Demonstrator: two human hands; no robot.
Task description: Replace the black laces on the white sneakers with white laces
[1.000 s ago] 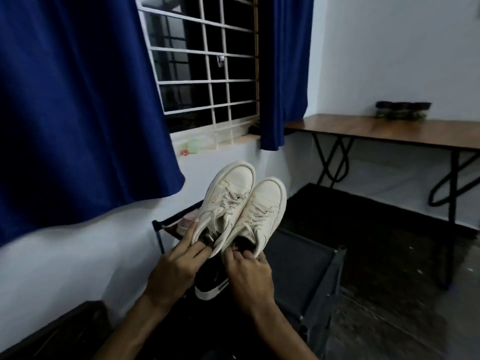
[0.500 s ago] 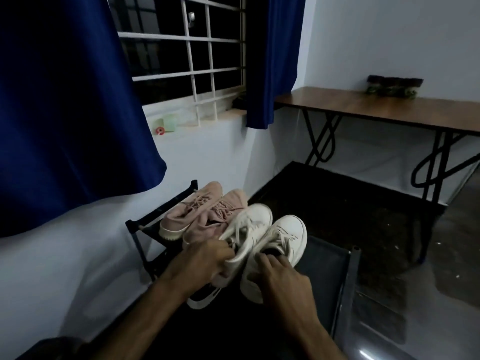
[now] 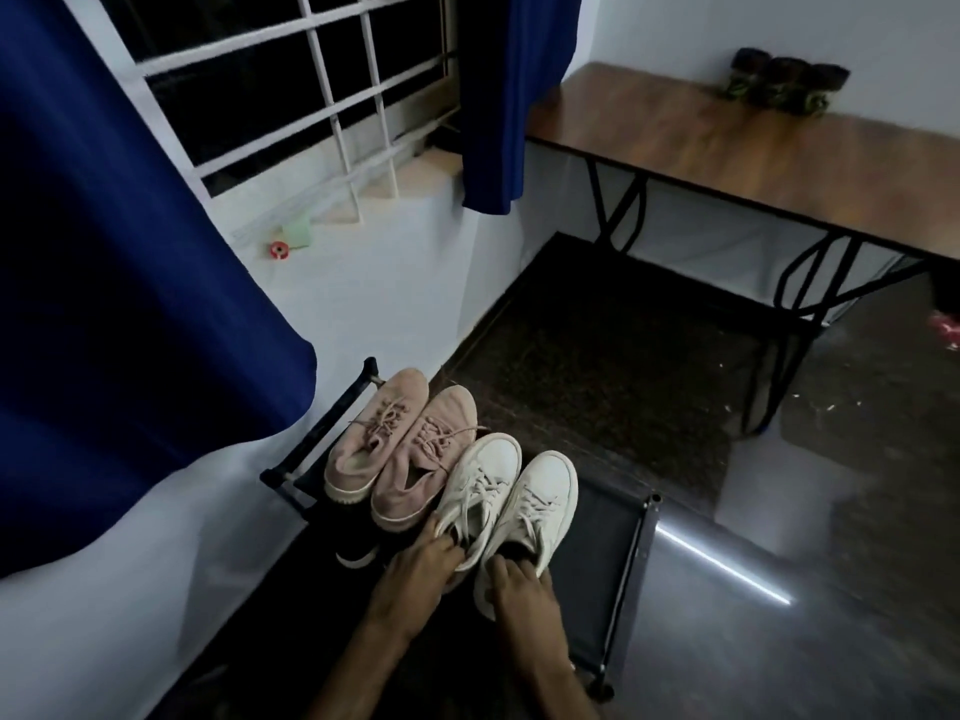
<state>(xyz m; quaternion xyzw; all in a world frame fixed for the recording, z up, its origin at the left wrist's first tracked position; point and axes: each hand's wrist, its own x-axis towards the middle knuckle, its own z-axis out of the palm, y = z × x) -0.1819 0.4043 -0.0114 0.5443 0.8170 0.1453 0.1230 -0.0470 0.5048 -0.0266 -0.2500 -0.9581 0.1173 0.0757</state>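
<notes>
**A:** Where are the hands?

**B:** Two bare forearms come up from the bottom edge and close in over the near end of the black metal-framed shoe rack (image 3: 631, 574). The left hand (image 3: 423, 561) curls its fingers round the heel collar of one white lace-up sneaker (image 3: 483, 485). The right hand (image 3: 519, 589), wrist bent down, hooks its fingertips into the heel opening of the other white lace-up sneaker (image 3: 543, 504).

**A:** And where do the sneakers lie?

**B:** On the rack's top shelf, side by side and touching, toes pointing away from the person. I cannot tell whether the heels rest on the shelf. The laces (image 3: 480, 491) threaded through them look pale, not black.

**A:** Anything else on the rack?

**B:** Beside the white pair, on the rack's wall side, sits a pair of dusty-pink fabric sneakers (image 3: 415, 459), toes also pointing away. On a lower level, a black shoe with a white sole (image 3: 358, 556) shows from under them.

**A:** And past the rack?

**B:** A deep-blue cloth curtain (image 3: 130, 304) hangs above the rack's wall side, with a white-barred window grille (image 3: 332, 96) higher up. Well beyond the rack's far end stands a long brown wooden table on black metal legs (image 3: 727, 148), with dark round pots (image 3: 784, 85) at its back edge.
</notes>
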